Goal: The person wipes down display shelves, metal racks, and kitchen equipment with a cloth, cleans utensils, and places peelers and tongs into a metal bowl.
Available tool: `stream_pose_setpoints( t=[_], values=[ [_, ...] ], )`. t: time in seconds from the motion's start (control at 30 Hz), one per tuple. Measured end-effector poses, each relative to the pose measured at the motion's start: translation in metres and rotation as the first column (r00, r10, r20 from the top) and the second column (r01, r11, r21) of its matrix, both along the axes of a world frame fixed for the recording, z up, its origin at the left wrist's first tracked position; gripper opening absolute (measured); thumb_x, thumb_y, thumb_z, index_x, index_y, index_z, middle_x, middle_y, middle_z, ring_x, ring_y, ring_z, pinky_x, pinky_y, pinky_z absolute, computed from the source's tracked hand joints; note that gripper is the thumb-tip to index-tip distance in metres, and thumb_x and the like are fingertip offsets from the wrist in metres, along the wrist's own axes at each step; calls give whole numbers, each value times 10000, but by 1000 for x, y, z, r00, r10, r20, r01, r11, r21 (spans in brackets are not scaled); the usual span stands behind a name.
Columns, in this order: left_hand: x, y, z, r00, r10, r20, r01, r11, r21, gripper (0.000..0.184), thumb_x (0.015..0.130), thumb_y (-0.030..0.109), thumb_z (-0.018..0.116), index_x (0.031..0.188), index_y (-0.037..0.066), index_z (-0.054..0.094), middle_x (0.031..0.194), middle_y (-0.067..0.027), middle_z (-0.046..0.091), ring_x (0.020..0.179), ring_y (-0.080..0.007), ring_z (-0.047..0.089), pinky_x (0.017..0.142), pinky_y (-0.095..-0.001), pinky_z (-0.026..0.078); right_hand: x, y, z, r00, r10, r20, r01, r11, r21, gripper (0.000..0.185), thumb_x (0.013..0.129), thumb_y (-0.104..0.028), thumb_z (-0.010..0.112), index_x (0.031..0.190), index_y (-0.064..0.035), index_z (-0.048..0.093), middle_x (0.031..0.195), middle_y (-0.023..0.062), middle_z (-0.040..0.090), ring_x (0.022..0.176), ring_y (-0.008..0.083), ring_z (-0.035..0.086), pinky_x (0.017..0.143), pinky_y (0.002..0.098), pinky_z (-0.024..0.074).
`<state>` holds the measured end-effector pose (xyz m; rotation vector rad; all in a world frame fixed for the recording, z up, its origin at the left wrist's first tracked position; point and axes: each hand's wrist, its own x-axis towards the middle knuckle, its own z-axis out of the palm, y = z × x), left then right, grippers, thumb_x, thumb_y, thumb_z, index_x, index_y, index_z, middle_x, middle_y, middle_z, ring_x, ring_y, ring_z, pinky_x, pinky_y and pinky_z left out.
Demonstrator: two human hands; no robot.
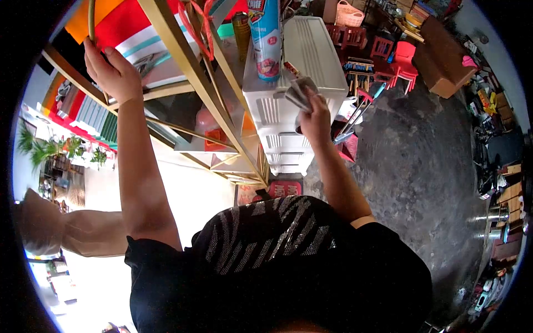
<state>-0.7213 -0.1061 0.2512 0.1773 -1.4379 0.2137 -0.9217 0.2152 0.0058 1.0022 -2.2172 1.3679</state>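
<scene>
Beside the dark floor (400, 150), a white cabinet (322, 53) carries a blue can (266, 41), top cut off, lettering unclear. Right hand (315, 119) pinches grey cloth (300, 93) over the cabinet's near edge; left hand (117, 76) touches gold rack (191, 64), grip unclear.

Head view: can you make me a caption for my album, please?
Left hand at a gold frame, right hand holding a gray cloth near a blue can on white drawers.

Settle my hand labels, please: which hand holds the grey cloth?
The right hand, by the white cabinet, has the grey cloth; the left hand, raised at the gold-coloured frame, has none.
</scene>
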Motion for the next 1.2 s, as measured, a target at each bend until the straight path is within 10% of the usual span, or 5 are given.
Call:
stream_pose_setpoints(
  t=[0.2, 0.57, 0.8, 0.97, 1.2],
  values=[
    [-2, -9, -1, 999, 15, -33, -16, 999, -44, 492, 998, 258, 516, 1401, -22, 483, 1331, -235, 550, 1202, -397, 517, 1020, -450, 414, -2, 38, 31, 989, 78, 124, 6, 823, -567, 407, 985, -157, 565, 1384, -75, 549, 1215, 141, 598, 1080, 280, 597, 953, 376, 474],
    [-2, -18, 0, 995, 23, -93, -34, 992, -119, 476, 973, 291, 550, 1338, -14, 562, 1232, -230, 622, 1092, -398, 588, 970, -454, 449, 108, -60, 105, 781, 443, -440, -609, 696, -380, 575, 869, -11, 643, 1423, -121, 537, 1608, 223, 224, 1438, 383, 351, 1145, 468, 353],
    [7, -17, -3, 999, 42, 10, -40, 993, -113, 480, 1029, 171, 455, 1489, 42, 407, 1463, -184, 470, 1363, -352, 426, 1133, -438, 328, 150, -113, -36, 755, 412, -510, -390, 907, 156, 603, 802, 19, 640, 1388, -82, 542, 1523, 133, 423, 1434, 350, 363, 1150, 518, 316],
    [22, -8, 3, 993, 24, 117, -11, 994, -110, 555, 980, 116, 504, 1510, 26, 365, 1447, -205, 482, 1327, -378, 455, 1108, -463, 347, 177, -65, -76, 787, 598, 153, -606, 796, 7, 512, 917, -65, 640, 1409, -88, 500, 1366, 199, 570, 1258, 357, 557, 1039, 462, 491],
    [42, 2, 5, 963, -119, 243, 121, 993, 3, 626, 924, 58, 543, 1517, 33, 344, 1384, -248, 487, 1242, -427, 483, 1066, -489, 376, 213, -111, -13, 695, 674, -251, -678, 730, 85, 349, 838, -42, 644, 1186, -40, 626, 1270, 215, 611, 1129, 354, 631, 952, 449, 518]
  ],
)
